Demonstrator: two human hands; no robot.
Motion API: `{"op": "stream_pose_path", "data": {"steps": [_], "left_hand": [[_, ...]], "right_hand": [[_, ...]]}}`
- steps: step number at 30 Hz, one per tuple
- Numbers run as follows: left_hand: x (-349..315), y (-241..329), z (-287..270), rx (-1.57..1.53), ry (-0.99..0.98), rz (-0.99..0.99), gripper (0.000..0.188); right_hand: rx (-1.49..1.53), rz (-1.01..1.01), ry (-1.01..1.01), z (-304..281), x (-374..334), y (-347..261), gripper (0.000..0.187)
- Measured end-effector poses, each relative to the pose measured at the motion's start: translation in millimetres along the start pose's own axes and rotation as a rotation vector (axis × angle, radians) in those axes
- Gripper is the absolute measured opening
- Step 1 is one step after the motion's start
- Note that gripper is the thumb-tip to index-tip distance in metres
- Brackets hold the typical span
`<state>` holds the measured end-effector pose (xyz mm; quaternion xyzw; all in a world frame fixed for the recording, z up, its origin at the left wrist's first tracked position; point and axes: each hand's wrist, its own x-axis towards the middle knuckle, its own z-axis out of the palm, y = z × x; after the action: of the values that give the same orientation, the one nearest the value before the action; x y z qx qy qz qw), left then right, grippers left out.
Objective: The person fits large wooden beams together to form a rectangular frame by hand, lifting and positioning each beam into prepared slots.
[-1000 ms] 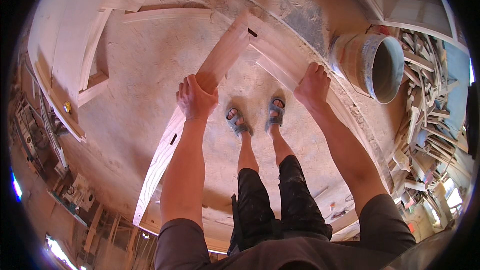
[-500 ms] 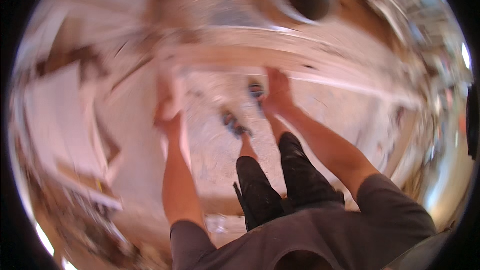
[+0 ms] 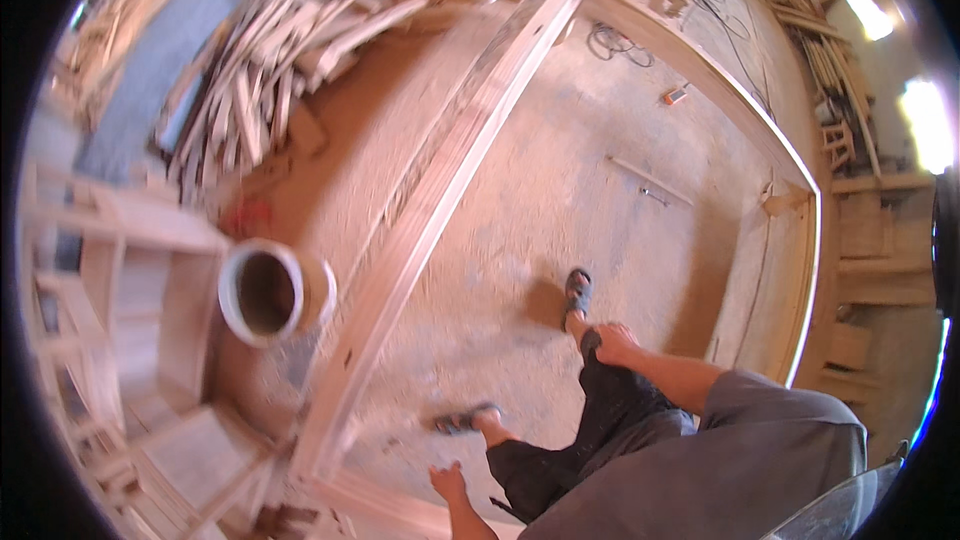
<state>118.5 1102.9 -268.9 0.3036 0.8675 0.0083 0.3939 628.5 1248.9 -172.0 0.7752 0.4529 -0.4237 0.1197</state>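
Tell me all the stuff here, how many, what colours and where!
Large rectangular wooden frame: one, pale pinkish, middle.
Round open bucket: one, whitish rim, left.
Heaped thin wooden offcuts: many, pale brown, upper left.
Boxy wooden cabinet: one, pale, far left.
Small blocky item: one, orange, inside the frame.
Thin straight wooden stick: one, tan, inside the frame.
Looped cable: one, dark, near the frame's top corner.
Strapped sandals: two, grey, inside the frame.
Baggy cloth trousers: one, black, lower middle.
Left hand: one, bare, bottom.
Right hand: one, bare, over the trousers.

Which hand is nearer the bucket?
Left. In view, the left hand is below-right of the bucket, across the wooden rail; the right hand is farther right, by the shorts.
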Motion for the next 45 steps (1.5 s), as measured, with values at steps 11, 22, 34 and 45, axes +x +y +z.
{"op": "stream_pose_path", "data": {"steps": [11, 22, 34, 45], "left_hand": [[-34, 440, 93, 0.32, -0.183, 0.569, 0.071], [-3, 831, 226, 0.252, -0.214, 0.724, 0.077], [101, 1301, 397, 0.249, -0.207, 0.968, 0.076], [48, 1514, 522, 0.547, 0.035, 0.86, 0.109]], "right_hand": [[0.421, 0.296, 0.171, -204, 86, 193, 0.057], [0.497, 0.282, 0.252, -457, 247, 257, 0.054], [0.347, 0.187, 0.552, -776, 575, 298, 0.079], [-0.034, -0.068, 0.757, -920, 787, 343, 0.114]]}}
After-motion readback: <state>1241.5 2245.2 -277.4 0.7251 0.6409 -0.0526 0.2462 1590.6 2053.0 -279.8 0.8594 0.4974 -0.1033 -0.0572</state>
